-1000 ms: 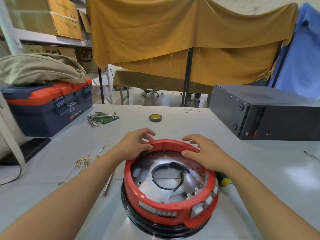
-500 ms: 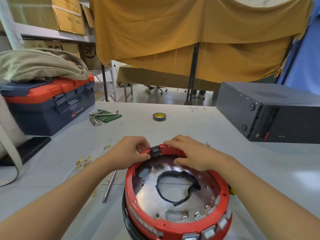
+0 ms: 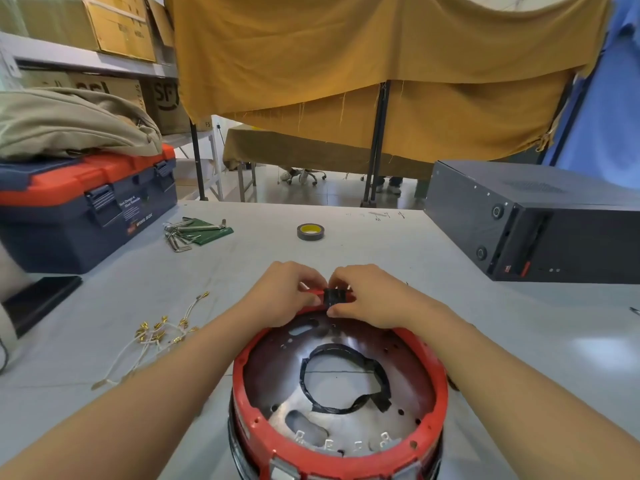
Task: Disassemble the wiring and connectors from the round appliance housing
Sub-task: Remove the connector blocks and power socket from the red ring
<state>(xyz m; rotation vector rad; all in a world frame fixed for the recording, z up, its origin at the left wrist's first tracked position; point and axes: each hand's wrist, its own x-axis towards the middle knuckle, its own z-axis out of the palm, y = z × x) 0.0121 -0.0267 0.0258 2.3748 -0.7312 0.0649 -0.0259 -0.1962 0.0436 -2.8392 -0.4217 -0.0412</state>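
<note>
The round appliance housing [image 3: 429, 379], a red plastic ring over a black base with a shiny metal plate inside, lies on the grey table close to me. A small black connector block [image 3: 334, 296] sits on the far rim of the ring. My left hand [image 3: 282, 294] pinches the rim and the block from the left. My right hand [image 3: 369, 296] pinches the block from the right, thumb below and fingers above. A black gasket loop [image 3: 346, 377] lies on the metal plate. Loose white wires with gold terminals [image 3: 156, 336] lie on the table to the left.
A blue and red toolbox [image 3: 86, 202] with a beige bag on it stands at the left. Hex keys on a green pouch [image 3: 194, 232] and a tape roll [image 3: 310, 231] lie further back. A dark metal case [image 3: 533, 220] stands at the right. A black flat object [image 3: 38, 299] lies near the left edge.
Both hands have come together at the far rim and now pinch the black connector block between them. The view has tipped down and closer to the housing.
</note>
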